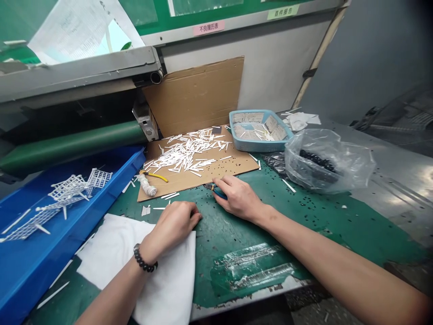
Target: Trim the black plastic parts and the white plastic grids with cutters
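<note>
Your right fingers (pixel 227 182) are curled together and clamped on blue pliers (pixel 217 191), with the metal nose pointing left, just touching the near edge of the cardboard (pixel 221 168). Your right hand (pixel 238 197) sits low over the green mat (pixel 233 237). Your left fingers (pixel 192 217) curl down onto the mat, slightly apart, and you can't tell whether they pinch anything small. Your left hand (pixel 174 226) lies just left of the pliers, above a white cloth (pixel 111 243), with a bead bracelet (pixel 145 258) on the wrist.

Farther out, the cardboard lies flat on the mat, carrying a loose heap of white sticks (pixel 186 153), scattered black specks, yellow pliers (pixel 154 176) and a crumpled white roll (pixel 147 185) at its left corner. A few stray sticks lie on the mat near both hands. To the left, a blue bin (pixel 135 158) holds white lattice pieces (pixel 74 189). At the far right of the cardboard sits a pale blue basket (pixel 237 122) of papers, and to the right of that, on the mat, a clear plastic bag (pixel 352 162) of black parts. Worn tape patches (pixel 250 266) mark the near edge of the mat.
</note>
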A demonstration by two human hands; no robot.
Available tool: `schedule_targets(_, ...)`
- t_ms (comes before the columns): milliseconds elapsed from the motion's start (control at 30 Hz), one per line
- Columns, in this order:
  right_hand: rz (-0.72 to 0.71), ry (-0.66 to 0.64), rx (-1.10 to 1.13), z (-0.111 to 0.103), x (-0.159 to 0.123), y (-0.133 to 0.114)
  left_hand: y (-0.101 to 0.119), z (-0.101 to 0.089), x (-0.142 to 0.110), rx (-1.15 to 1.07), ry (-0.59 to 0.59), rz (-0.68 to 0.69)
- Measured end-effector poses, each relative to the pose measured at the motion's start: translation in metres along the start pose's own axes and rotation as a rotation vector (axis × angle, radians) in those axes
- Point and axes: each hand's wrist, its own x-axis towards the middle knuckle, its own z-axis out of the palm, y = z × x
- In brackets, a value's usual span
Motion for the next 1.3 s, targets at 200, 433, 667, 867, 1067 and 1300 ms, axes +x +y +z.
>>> schedule_targets(200,-0.066,0.043,0.07,-0.005,-0.001,-0.005,-0.006,0.0,0.01,-0.685,0.046,-0.209)
schedule_targets(433,-0.127,0.015,0.101,-0.003,-0.001,-0.015,-0.003,0.007,0.02,-1.494,0.091,-0.368)
schedule_targets(667,-0.068,-0.001,0.032,-0.001,-0.002,-0.016,0.001,0.009,0.018,-1.59,0.126,-0.343)
schedule_targets(867,-0.046,-0.022,0.02,0.0,-0.002,-0.016,0.004,0.009,0.018,-1.559,0.148,-0.349)
schedule_targets(1067,-0.027,-0.049,0.022,-0.002,-0.002,-0.018,0.004,0.01,0.019,-1.512,0.17,-0.341)
schedule_targets(1300,-0.057,-0.1,-0.004,-0.002,-0.003,-0.019,0.001,0.015,0.018,-1.416,0.195,-0.354)
